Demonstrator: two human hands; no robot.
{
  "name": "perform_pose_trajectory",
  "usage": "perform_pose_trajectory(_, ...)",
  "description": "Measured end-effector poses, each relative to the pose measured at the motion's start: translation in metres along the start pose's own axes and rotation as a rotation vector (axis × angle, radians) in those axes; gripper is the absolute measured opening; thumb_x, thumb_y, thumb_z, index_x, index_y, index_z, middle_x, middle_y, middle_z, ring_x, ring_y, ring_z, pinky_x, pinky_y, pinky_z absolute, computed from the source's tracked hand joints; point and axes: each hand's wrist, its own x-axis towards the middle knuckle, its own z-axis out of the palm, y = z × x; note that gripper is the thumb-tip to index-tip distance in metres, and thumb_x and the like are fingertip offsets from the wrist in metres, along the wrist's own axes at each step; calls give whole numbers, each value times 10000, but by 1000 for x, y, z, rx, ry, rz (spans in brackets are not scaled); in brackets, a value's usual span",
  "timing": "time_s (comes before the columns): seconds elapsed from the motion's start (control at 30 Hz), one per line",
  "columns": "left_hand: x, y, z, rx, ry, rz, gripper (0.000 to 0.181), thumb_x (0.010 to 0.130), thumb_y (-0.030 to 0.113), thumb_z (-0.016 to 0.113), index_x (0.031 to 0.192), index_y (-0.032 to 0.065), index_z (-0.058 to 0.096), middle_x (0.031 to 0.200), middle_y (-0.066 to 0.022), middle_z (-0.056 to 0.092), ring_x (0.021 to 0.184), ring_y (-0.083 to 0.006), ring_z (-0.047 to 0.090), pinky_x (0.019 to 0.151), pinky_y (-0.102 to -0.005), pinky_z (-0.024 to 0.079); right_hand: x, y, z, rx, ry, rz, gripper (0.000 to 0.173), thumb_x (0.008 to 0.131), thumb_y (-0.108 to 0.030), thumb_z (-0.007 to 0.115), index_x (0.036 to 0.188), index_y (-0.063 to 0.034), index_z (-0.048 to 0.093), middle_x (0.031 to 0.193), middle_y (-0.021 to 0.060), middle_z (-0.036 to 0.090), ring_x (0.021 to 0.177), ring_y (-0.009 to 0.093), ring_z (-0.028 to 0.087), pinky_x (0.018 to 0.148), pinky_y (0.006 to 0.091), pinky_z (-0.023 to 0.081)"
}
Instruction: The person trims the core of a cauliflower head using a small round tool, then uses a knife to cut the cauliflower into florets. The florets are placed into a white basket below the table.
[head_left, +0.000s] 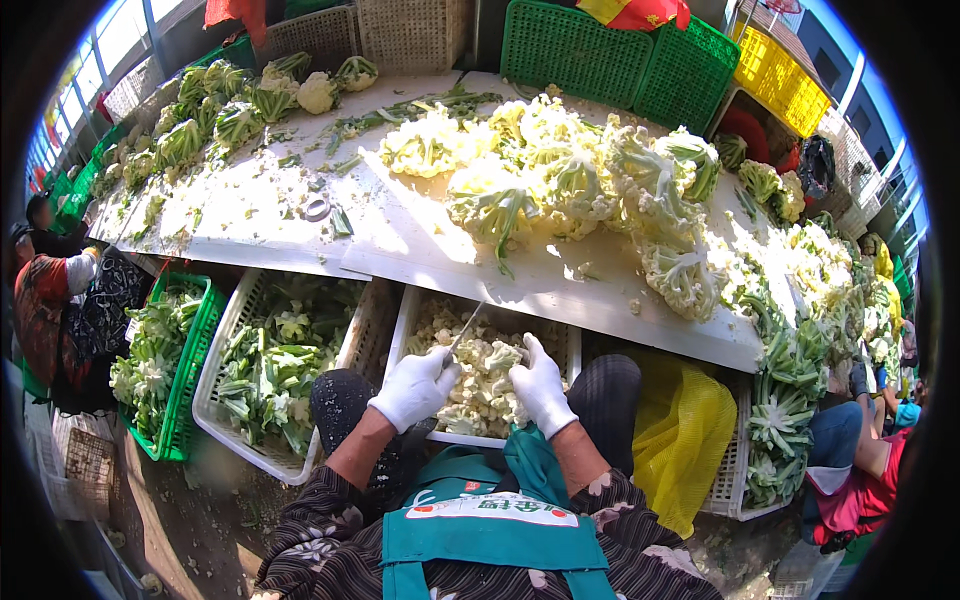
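My left hand (416, 388), in a white glove, grips a knife (469, 326) whose thin blade points up and away toward the table edge. Opposite it, my right hand (545, 386), also gloved in white, has its fingers curled at a piece of cauliflower (501, 355); the far side of that grip is hidden. Both hands are above a white plastic crate (480, 439) between my knees, which holds many cut cauliflower florets (465, 415). Beyond the crate, a heap of trimmed cauliflower heads (555, 169) lies on the white tabletop (420, 259).
Left of me stand a white crate (206, 409) and a green crate (180, 397) of leaves and stalks. A tape roll (316, 208) lies on the table. Right are a yellow mesh sack (686, 427) and a leaf-filled crate (726, 480). Co-workers sit at left (45, 315) and right (862, 465).
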Motion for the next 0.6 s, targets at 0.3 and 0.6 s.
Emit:
perform_pose_trajectory(0.3, 157, -42, -87, 236, 135, -71, 291, 940, 273, 568, 1103, 36, 612, 870, -254, 669, 843, -428, 651, 759, -496, 516, 50, -64, -8, 928, -367, 234, 355, 992, -206, 528, 1276, 7, 512, 1166, 178, 606, 1019, 273, 631, 870, 430, 557)
perform_pose_trajectory(0.6, 96, 11, -103, 362, -196, 251, 200, 905, 190, 624, 1039, 42, 616, 767, -197, 662, 728, -405, 655, 641, -451, 516, 107, -27, -14, 1438, -280, 466, 643, 1002, -532, 453, 1300, 36, 413, 1203, 265, 513, 1062, 423, 566, 899, 652, 497)
